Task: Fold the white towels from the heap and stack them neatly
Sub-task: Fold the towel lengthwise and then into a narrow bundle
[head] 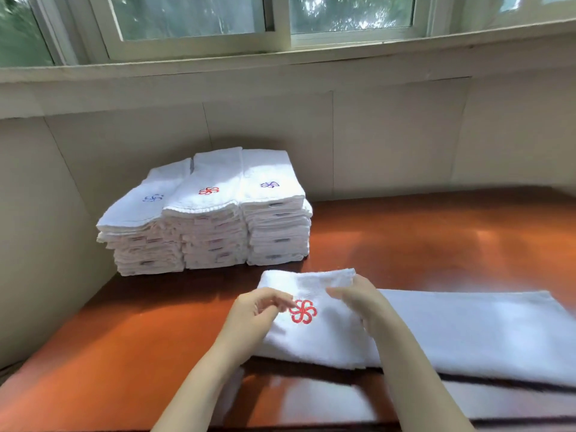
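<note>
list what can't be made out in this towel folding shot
Head view: the long towel runs off the right frame edge, so its end is unseen.
Head view: tags on the folded towel stacks are too small and blurred to read.
Head view: whether the right hand pinches the towel's far corner; its own fingers cover the spot.
Head view: the left hand is motion-blurred, so its contact with the towel is unclear.

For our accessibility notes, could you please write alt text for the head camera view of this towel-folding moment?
A person's left hand and right hand are on the folded end of a white towel with a red flower emblem, its rest spread rightward on a reddish table. Three stacks of folded towels stand behind by the wall.
</note>
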Demonstrator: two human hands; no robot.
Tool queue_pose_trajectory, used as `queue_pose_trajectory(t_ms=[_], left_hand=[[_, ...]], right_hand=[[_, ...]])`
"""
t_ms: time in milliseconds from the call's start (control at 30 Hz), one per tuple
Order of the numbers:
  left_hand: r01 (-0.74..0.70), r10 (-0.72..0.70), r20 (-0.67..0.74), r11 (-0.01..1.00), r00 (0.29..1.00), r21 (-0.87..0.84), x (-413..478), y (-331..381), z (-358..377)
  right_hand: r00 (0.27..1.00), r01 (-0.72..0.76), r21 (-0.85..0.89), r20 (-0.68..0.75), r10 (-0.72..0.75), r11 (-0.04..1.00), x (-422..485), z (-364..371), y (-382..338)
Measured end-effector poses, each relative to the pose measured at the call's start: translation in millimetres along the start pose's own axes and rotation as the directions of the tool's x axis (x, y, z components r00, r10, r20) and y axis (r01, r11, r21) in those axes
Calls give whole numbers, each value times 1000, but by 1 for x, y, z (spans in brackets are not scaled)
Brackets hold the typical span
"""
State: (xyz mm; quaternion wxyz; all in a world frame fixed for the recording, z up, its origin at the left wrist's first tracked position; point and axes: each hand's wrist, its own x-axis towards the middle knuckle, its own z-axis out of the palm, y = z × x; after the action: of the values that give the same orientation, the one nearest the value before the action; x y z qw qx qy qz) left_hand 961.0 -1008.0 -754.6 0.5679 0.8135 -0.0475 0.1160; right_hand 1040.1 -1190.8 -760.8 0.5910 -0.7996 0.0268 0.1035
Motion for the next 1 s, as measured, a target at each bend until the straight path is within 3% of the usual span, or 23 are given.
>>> queue_pose_trajectory(t_ms=[167, 267, 367, 467, 567, 633, 733, 867, 1000], left_hand=[[64, -55, -174, 997, 983, 51, 2, -9, -5], [78, -69, -179, 996, 981, 43, 5, -7, 1], [61, -53, -184, 997, 981, 37, 11, 4, 15], [80, -57, -179, 989, 982, 124, 25, 13, 38], [108, -77, -96, 920, 992, 377, 38, 13, 67], [147, -169, -4, 842, 986, 519, 41, 8, 85], [146, -271, 77, 711, 959, 687, 39, 2, 100], [175, -287, 27, 654, 958, 736, 37, 1, 105], [236, -328, -16, 645, 945, 727, 32, 3, 114]], right_hand=[[987, 124, -154, -85, -138, 980, -2, 1, 9], [979, 157, -85, -119, -166, 984, 0, -15, 9], [950, 178, 75, -273, -152, 981, 0, -57, 5], [882, 234, 269, -464, -87, 934, -9, -116, 14], [760, 145, 91, -648, -52, 985, -17, -162, 37], [786, -61, -88, -618, -7, 994, -19, -176, 50], [882, -287, -323, -457, 116, 902, -21, -182, 61], [915, -341, -479, -367, 168, 809, -34, -189, 61], [942, -314, -360, -237, 239, 878, -49, -197, 66]])
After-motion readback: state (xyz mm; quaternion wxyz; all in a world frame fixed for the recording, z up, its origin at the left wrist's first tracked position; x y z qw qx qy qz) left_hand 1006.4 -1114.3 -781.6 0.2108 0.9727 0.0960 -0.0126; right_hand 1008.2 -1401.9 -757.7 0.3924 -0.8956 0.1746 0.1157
